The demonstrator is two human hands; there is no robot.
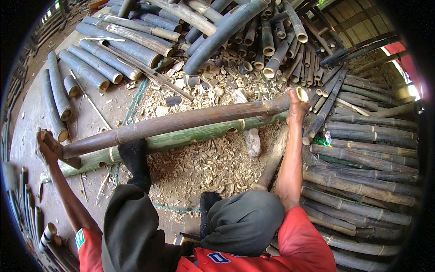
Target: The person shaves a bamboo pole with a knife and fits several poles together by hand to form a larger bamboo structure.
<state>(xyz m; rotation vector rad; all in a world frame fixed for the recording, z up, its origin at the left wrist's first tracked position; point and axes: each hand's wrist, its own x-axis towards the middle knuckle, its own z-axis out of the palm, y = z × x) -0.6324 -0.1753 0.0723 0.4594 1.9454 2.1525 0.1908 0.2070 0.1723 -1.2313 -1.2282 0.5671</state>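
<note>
Left hand point(46, 146) is closed around a cleaver-like blade point(63, 149) at the brown bamboo pole point(181, 121)'s near end, over the green pole point(190, 133); right hand point(297, 106) clasps the far end; best kept level, chips point(204, 163) beyond

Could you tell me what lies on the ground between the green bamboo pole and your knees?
In the head view, a spread of pale wood chips covers the ground between the green bamboo pole and the knees.
</note>
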